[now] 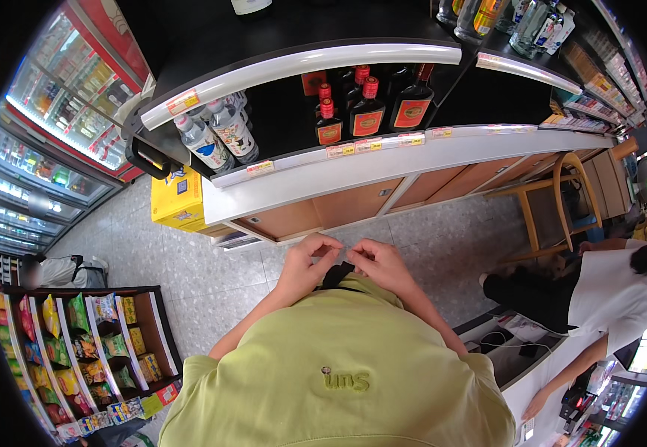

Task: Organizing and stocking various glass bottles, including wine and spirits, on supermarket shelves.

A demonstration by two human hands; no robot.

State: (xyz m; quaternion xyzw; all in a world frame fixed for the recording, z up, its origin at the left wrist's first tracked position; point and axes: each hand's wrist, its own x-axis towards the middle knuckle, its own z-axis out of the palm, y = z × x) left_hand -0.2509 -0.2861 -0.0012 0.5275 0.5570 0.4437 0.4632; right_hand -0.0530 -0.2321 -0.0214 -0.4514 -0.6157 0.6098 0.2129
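Observation:
My left hand (313,261) is raised in front of my waist, thumb and forefinger curled towards each other with a gap between them. Close by on the right, my right hand (376,261) has its fingers bent inward; whether it pinches something small cannot be told. A piece of black cloth (339,274) shows between the hands, at the lower edge of my light green shirt (334,346). Beyond them stands a white-edged shelf (323,167) with dark bottles with red caps (367,112) and clear bottles with printed labels (234,131).
A yellow carton (181,201) stands on the floor at the shelf's left end. Snack bags fill a rack (167,335) at lower left. At right are a wooden chair (561,207), a person in a white top (608,290) and a white counter (502,391). Another person (72,272) is at far left.

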